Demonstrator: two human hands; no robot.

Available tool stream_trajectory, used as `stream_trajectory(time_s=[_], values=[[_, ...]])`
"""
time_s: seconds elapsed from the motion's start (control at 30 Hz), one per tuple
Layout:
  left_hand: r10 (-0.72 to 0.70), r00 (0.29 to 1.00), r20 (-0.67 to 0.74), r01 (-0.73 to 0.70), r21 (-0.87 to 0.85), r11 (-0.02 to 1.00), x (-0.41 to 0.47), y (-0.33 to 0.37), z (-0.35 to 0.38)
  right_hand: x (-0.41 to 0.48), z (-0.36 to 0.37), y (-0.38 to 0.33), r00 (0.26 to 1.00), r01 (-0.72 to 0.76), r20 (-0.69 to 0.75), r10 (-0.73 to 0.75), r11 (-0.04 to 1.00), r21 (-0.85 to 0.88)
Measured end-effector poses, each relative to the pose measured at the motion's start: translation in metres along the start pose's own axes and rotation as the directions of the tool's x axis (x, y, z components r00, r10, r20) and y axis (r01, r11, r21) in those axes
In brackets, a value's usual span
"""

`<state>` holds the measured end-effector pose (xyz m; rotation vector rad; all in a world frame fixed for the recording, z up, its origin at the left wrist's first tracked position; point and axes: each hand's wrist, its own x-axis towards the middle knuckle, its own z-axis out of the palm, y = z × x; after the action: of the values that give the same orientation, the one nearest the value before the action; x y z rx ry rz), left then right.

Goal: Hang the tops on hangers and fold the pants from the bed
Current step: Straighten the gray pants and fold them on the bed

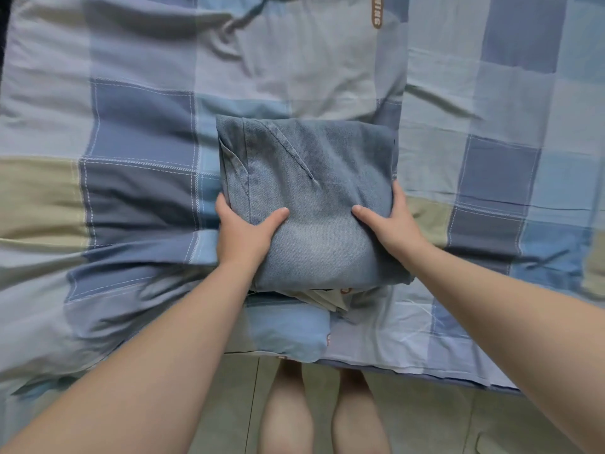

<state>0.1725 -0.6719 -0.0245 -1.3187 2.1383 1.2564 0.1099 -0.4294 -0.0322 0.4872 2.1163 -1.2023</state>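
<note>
Both hands grip folded jeans [311, 178] on the bed [140, 142].
The denim bundle is folded into a squarish stack and lies mid-bed near the front edge, on a blue, grey and beige checked cover. The left hand [242, 231] grasps the bundle's left side and the right hand [389, 221] its right side; both thumbs lie on top, with the fingers wrapped round the edges and mostly hidden. Something pale [324, 298] pokes out under the near edge, unclear what. The person's bare legs [284, 404] and the tiled floor [458, 421] show below.
</note>
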Motion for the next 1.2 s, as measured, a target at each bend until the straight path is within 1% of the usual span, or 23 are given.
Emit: stream_trajectory(time_s=[0.1, 0.2, 0.3, 0.37, 0.4, 0.47, 0.57, 0.67, 0.7, 0.77, 0.83, 0.87, 0.93, 1.07, 1.13, 1.2], values=[[-0.057, 0.993, 0.1, 0.067, -0.098, 0.993, 0.007, 0.007, -0.007, 0.009, -0.007, -0.004, 0.993, -0.117, 0.026, 0.114, 0.985, 0.129], [-0.052, 0.979, 0.199, 0.082, -0.146, 0.986, 0.006, 0.013, -0.013, 0.017, -0.016, -0.009, 0.979, -0.197, 0.09, 0.181, 0.958, 0.207], [-0.002, 0.98, 0.198, 0.033, -0.151, 0.988, -0.001, 0.014, -0.011, 0.021, -0.023, -0.006, 0.97, -0.224, 0.141, 0.2, 0.957, 0.185], [0.019, 0.975, 0.222, 0.02, -0.17, 0.985, -0.01, 0.013, -0.008, 0.019, -0.028, -0.003, 0.969, -0.225, 0.146, 0.201, 0.958, 0.178], [0.015, 0.969, 0.247, 0.03, -0.178, 0.984, -0.014, 0.011, -0.008, 0.017, -0.031, 0.0, 0.968, -0.226, 0.151, 0.2, 0.958, 0.177], [-0.033, 0.948, 0.315, 0.102, -0.206, 0.973, -0.024, 0.005, -0.007, 0.012, -0.038, 0.007, 0.965, -0.224, 0.174, 0.194, 0.959, 0.175], [-0.156, 0.893, 0.423, 0.268, -0.221, 0.938, -0.042, -0.004, -0.007, -0.001, -0.046, 0.017, 0.961, -0.228, 0.194, 0.199, 0.964, 0.14], [-0.236, 0.821, 0.52, 0.382, -0.193, 0.904, -0.058, -0.011, -0.012, -0.019, -0.053, 0.03, 0.94, -0.272, 0.245, 0.236, 0.954, 0.126], [-0.266, 0.781, 0.565, 0.427, -0.173, 0.887, -0.063, -0.013, -0.015, -0.027, -0.056, 0.036, 0.928, -0.291, 0.279, 0.246, 0.947, 0.132], [-0.349, 0.677, 0.648, 0.523, -0.09, 0.847, -0.074, -0.018, -0.023, -0.044, -0.059, 0.049, 0.888, -0.352, 0.363, 0.283, 0.926, 0.137], [-0.42, 0.578, 0.7, 0.591, -0.003, 0.807, -0.086, -0.023, -0.032, -0.062, -0.062, 0.06, 0.825, -0.442, 0.455, 0.335, 0.884, 0.152], [-0.443, 0.545, 0.712, 0.607, 0.03, 0.794, -0.093, -0.026, -0.037, -0.071, -0.064, 0.065, 0.784, -0.505, 0.504, 0.362, 0.844, 0.181], [-0.478, 0.501, 0.722, 0.61, 0.097, 0.786, -0.108, -0.031, -0.046, -0.09, -0.068, 0.073, 0.711, -0.612, 0.572, 0.408, 0.76, 0.218], [-0.576, 0.439, 0.69, 0.622, 0.23, 0.749, -0.145, -0.042, -0.055, -0.132, -0.074, 0.09, 0.616, -0.705, 0.623, 0.482, 0.69, 0.163], [-0.622, 0.43, 0.654, 0.619, 0.288, 0.731, -0.164, -0.049, -0.053, -0.156, -0.077, 0.094, 0.596, -0.736, 0.616, 0.515, 0.656, 0.164], [-0.652, 0.426, 0.627, 0.593, 0.351, 0.725, -0.184, -0.053, -0.049, -0.182, -0.082, 0.097, 0.621, -0.739, 0.559, 0.55, 0.648, 0.183]])
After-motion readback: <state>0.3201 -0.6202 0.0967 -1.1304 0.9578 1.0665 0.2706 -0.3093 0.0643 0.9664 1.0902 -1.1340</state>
